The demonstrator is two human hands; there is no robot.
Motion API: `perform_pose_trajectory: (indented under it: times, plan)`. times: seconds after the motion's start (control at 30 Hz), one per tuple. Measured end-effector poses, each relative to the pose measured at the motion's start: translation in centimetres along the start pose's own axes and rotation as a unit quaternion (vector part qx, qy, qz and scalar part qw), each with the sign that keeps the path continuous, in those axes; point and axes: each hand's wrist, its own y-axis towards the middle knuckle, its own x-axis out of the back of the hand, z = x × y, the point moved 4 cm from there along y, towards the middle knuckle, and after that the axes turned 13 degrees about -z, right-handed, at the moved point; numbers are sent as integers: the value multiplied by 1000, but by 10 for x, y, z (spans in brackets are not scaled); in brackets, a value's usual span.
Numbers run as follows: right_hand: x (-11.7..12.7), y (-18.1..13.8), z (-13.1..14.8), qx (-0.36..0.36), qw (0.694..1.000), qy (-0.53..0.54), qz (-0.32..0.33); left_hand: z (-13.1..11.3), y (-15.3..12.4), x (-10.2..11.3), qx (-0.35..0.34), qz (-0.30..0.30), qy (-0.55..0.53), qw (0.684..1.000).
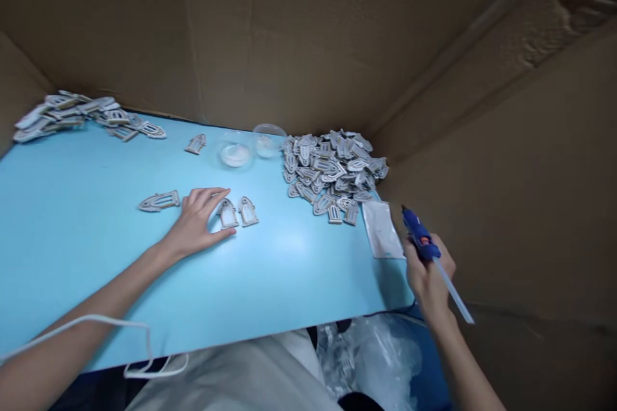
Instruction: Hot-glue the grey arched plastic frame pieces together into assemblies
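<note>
My left hand rests palm down on the light blue table, its fingers spread and holding nothing. Its fingertips are close to two small grey-white arched window-shaped pieces, which lie side by side with a third. A long arched piece lies just left of my fingers. My right hand grips a blue hot glue gun at the table's right edge. A pale glue stick projects from the gun's rear.
A large heap of arched pieces lies at the far right, with a smaller heap at the far left. Two clear bowls stand between them. Cardboard walls enclose the table. A white cord crosses the near edge.
</note>
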Motion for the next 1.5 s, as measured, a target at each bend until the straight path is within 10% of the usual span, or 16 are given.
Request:
perform_pose_trajectory:
  times: [0.37,1.5]
  plan:
    - [-151,-71,198,234,865,307,320,-22,18,-20,29,27,32,999]
    - [-168,-96,202,223,869,255,360,-18,11,-20,52,12,9,999]
